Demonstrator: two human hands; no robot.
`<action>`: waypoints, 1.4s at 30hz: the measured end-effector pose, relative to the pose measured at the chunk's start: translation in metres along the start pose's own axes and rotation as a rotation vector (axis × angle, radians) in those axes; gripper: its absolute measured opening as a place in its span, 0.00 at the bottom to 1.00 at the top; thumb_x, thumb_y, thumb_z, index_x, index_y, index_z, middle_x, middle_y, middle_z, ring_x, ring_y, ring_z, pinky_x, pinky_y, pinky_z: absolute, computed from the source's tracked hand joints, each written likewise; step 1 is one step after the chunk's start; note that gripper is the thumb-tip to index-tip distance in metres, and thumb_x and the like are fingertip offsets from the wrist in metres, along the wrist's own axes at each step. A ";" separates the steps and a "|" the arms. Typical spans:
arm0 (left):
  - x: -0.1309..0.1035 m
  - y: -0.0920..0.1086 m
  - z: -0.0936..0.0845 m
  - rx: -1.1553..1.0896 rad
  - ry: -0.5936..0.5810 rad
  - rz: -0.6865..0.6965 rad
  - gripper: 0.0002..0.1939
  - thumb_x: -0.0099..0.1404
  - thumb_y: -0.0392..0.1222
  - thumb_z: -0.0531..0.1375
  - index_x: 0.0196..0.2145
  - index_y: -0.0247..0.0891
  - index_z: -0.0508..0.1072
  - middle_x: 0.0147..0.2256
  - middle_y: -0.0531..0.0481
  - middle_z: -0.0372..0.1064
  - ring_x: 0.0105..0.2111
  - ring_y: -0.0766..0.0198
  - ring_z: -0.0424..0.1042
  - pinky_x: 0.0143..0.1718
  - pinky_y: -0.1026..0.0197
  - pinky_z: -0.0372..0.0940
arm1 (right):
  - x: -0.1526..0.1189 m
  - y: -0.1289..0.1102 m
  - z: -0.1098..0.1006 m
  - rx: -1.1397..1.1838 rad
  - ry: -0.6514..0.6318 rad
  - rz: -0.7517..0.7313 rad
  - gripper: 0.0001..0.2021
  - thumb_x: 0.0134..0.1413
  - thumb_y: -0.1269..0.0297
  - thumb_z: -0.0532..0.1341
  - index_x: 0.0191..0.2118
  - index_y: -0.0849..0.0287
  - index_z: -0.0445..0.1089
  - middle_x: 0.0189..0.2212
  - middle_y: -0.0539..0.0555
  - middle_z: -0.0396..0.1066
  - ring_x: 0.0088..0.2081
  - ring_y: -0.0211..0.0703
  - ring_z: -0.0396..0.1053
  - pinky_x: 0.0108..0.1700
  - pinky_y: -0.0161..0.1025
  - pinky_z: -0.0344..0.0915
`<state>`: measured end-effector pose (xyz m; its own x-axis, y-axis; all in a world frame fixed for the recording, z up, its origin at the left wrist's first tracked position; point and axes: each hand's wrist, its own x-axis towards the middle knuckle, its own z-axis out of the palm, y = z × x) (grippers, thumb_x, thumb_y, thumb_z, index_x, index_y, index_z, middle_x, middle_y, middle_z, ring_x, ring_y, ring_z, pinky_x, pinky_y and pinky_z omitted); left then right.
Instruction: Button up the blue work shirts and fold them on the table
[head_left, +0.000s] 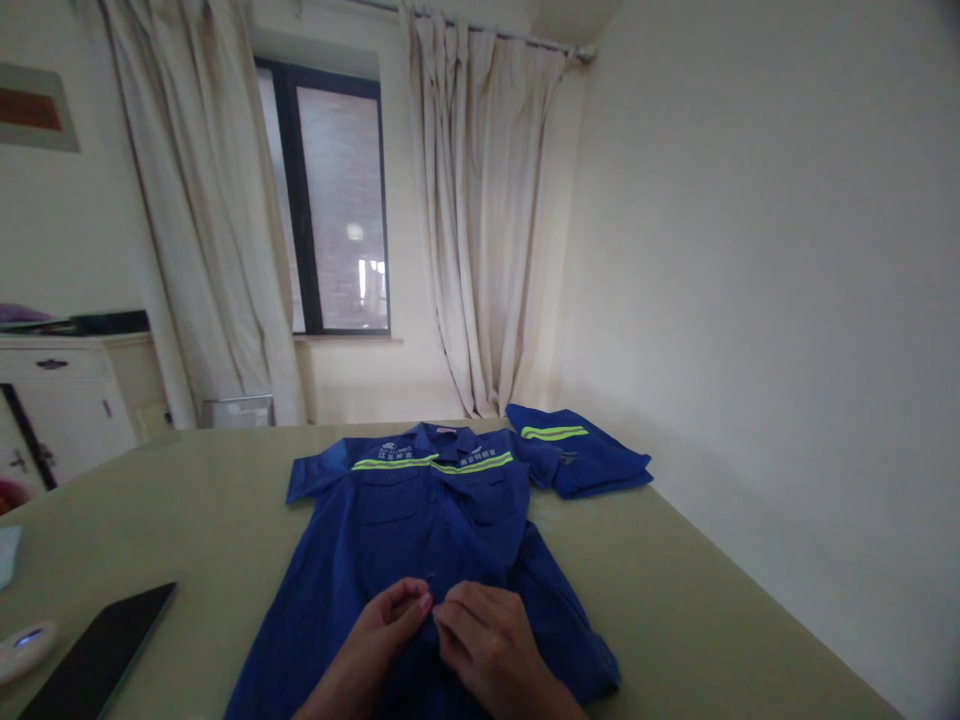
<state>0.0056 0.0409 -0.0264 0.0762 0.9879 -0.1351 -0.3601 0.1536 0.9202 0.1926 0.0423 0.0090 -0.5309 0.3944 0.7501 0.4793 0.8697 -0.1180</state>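
Note:
A blue short-sleeved work shirt (405,540) with yellow-green reflective strips across the chest lies front up on the table, collar at the far end. Both hands meet over its front opening, low on the shirt. My left hand (401,612) pinches the front edge of the shirt between thumb and fingers. Just to its right, my right hand (484,630) is closed at the same opening, its fingertips pressed together on the cloth. Whether a button lies between the fingers is too small to tell.
Beyond the shirt's right sleeve lies a folded blue garment (607,465) with a reflective strip. A dark tablet-like slab (105,650) and a white rounded device (26,650) rest at the left of the greenish table (202,520). A wall (787,350) borders the right side.

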 end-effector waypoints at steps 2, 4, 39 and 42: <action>0.001 0.000 0.000 0.059 -0.028 0.005 0.23 0.46 0.56 0.77 0.30 0.36 0.79 0.29 0.52 0.75 0.32 0.65 0.72 0.38 0.66 0.65 | 0.000 0.001 -0.001 -0.001 -0.017 -0.017 0.07 0.63 0.74 0.56 0.37 0.56 0.69 0.30 0.50 0.72 0.31 0.39 0.71 0.34 0.34 0.63; 0.002 -0.001 -0.001 0.108 -0.027 0.022 0.24 0.45 0.59 0.76 0.28 0.36 0.78 0.27 0.52 0.74 0.31 0.64 0.72 0.37 0.65 0.65 | 0.000 0.002 -0.001 0.013 -0.023 0.007 0.07 0.64 0.73 0.56 0.37 0.56 0.69 0.30 0.50 0.72 0.30 0.38 0.71 0.33 0.33 0.62; -0.005 0.005 0.009 -0.115 -0.011 -0.037 0.23 0.43 0.51 0.79 0.33 0.36 0.79 0.29 0.50 0.76 0.30 0.62 0.75 0.37 0.62 0.67 | -0.002 -0.002 -0.004 0.086 -0.013 0.035 0.05 0.69 0.64 0.58 0.43 0.54 0.71 0.34 0.51 0.75 0.33 0.40 0.73 0.37 0.34 0.66; -0.009 0.009 0.010 -0.090 -0.039 -0.082 0.22 0.43 0.50 0.79 0.32 0.35 0.79 0.28 0.49 0.76 0.29 0.62 0.74 0.37 0.61 0.67 | -0.001 -0.004 -0.006 0.094 -0.067 -0.025 0.07 0.70 0.66 0.56 0.44 0.55 0.71 0.34 0.52 0.75 0.34 0.40 0.73 0.38 0.34 0.66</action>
<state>0.0112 0.0335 -0.0130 0.1441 0.9707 -0.1924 -0.4329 0.2367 0.8698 0.1951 0.0372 0.0126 -0.5892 0.3883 0.7086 0.3991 0.9024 -0.1627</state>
